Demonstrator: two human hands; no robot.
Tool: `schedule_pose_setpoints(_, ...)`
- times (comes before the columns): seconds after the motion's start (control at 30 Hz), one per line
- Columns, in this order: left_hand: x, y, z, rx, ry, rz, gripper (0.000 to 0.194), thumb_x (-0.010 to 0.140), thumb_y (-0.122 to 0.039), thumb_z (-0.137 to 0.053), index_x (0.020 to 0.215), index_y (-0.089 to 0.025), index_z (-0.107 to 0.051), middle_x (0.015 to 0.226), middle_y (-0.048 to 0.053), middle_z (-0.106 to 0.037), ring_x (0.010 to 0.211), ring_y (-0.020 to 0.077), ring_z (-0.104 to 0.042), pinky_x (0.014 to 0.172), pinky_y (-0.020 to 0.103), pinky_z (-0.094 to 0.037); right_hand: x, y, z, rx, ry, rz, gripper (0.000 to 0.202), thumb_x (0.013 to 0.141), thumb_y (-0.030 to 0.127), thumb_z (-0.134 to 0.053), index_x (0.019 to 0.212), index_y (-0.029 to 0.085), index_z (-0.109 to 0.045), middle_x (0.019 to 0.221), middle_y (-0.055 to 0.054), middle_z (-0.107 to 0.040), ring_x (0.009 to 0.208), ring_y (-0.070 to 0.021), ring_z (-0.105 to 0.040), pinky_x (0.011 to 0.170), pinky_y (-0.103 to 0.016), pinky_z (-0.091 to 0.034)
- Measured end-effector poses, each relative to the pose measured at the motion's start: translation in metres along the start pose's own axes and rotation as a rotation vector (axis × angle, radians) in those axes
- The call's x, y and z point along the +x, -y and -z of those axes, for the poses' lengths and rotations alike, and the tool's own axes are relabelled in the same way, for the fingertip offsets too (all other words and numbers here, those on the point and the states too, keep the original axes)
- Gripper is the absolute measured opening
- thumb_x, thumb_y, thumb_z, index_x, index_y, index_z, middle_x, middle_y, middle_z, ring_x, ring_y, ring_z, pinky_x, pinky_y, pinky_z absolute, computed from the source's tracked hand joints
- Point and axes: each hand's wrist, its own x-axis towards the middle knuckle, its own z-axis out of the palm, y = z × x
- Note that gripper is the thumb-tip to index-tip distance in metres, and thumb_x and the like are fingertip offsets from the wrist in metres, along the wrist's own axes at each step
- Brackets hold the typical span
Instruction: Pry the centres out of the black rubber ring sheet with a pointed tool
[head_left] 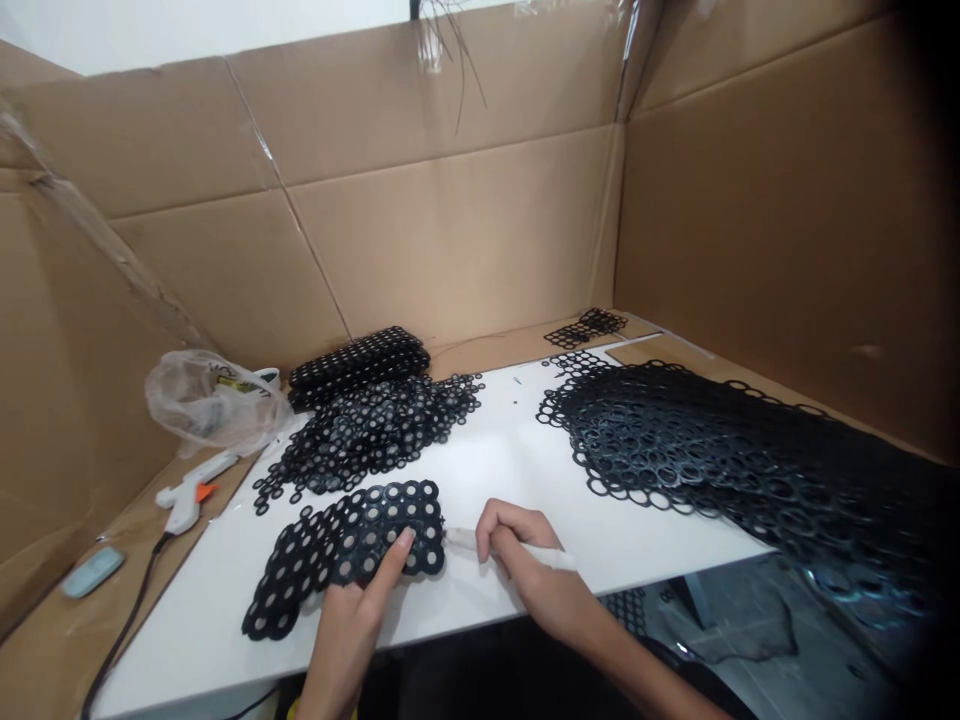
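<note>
My left hand grips a black panel of joined rings, thumb flat on top and the other fingers hidden beneath. Pale discs or holes show in the rings' middles. The panel's left part bends down towards the white tabletop. Pinched in my right hand is a white pen-shaped tool. Its tip points left and meets or nearly meets the panel's right edge; I cannot tell if it touches. Behind the panel lies a heap of loose small black rings.
A rolled black ring mat lies at the back. Large black ring netting covers the right side and hangs over the edge. At left are a plastic bag, a corded white glue gun and a pale blue object. Cardboard walls surround the table.
</note>
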Motion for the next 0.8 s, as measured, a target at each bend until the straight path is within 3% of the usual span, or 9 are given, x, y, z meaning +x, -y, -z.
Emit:
schedule_pose_setpoints(0.07, -0.001, -0.006, -0.004, 0.027, 0.004, -0.014, 0.056, 0.087, -0.062, -0.078, 0.122, -0.019, -0.080, 0.137, 0.013, -0.078, 0.146, 0.0363, -0.059, 0.130, 0.049, -0.039, 0.000, 0.000, 0.000, -0.004, 0.014, 0.013, 0.027, 0.093, 0.017, -0.044, 0.073, 0.020, -0.061, 0.066, 0.003, -0.051, 0.066, -0.0146, -0.046, 0.061, -0.026, -0.033)
schedule_pose_setpoints(0.27, 0.000, -0.015, -0.011, 0.012, 0.146, 0.048, 0.053, 0.085, -0.063, -0.079, 0.110, -0.017, -0.083, 0.124, 0.014, -0.083, 0.129, 0.0393, -0.072, 0.118, 0.049, -0.052, -0.002, 0.000, -0.001, -0.029, 0.045, 0.059, 0.028, 0.095, 0.014, -0.044, 0.074, 0.020, -0.062, 0.069, 0.002, -0.055, 0.068, -0.0146, -0.050, 0.064, -0.026, -0.036)
schedule_pose_setpoints(0.43, 0.001, -0.010, -0.004, 0.048, 0.077, 0.001, 0.054, 0.079, -0.063, -0.083, 0.109, -0.018, -0.085, 0.126, 0.013, -0.082, 0.134, 0.0411, -0.069, 0.124, 0.053, -0.047, -0.003, -0.004, -0.001, -0.073, 0.054, 0.059, 0.029, 0.098, 0.013, -0.045, 0.078, 0.020, -0.064, 0.074, 0.002, -0.060, 0.071, -0.0149, -0.055, 0.068, -0.025, -0.040)
schedule_pose_setpoints(0.63, -0.008, 0.004, 0.003, 0.046, 0.000, 0.148, 0.051, 0.072, -0.066, -0.088, 0.101, -0.024, -0.089, 0.121, 0.009, -0.085, 0.133, 0.0426, -0.070, 0.121, 0.054, -0.051, -0.004, -0.002, -0.004, -0.157, 0.218, 0.249, 0.030, 0.100, 0.009, -0.044, 0.085, 0.020, -0.068, 0.086, 0.000, -0.067, 0.082, -0.0158, -0.064, 0.080, -0.025, -0.046)
schedule_pose_setpoints(0.8, -0.011, 0.003, -0.002, -0.025, 0.047, 0.104, 0.054, 0.082, -0.068, -0.080, 0.113, -0.024, -0.087, 0.133, 0.010, -0.080, 0.144, 0.0380, -0.062, 0.130, 0.054, -0.039, -0.002, 0.003, -0.002, -0.111, 0.090, 0.140, 0.031, 0.098, 0.012, -0.045, 0.075, 0.020, -0.064, 0.073, 0.002, -0.063, 0.072, -0.0150, -0.060, 0.071, -0.024, -0.044)
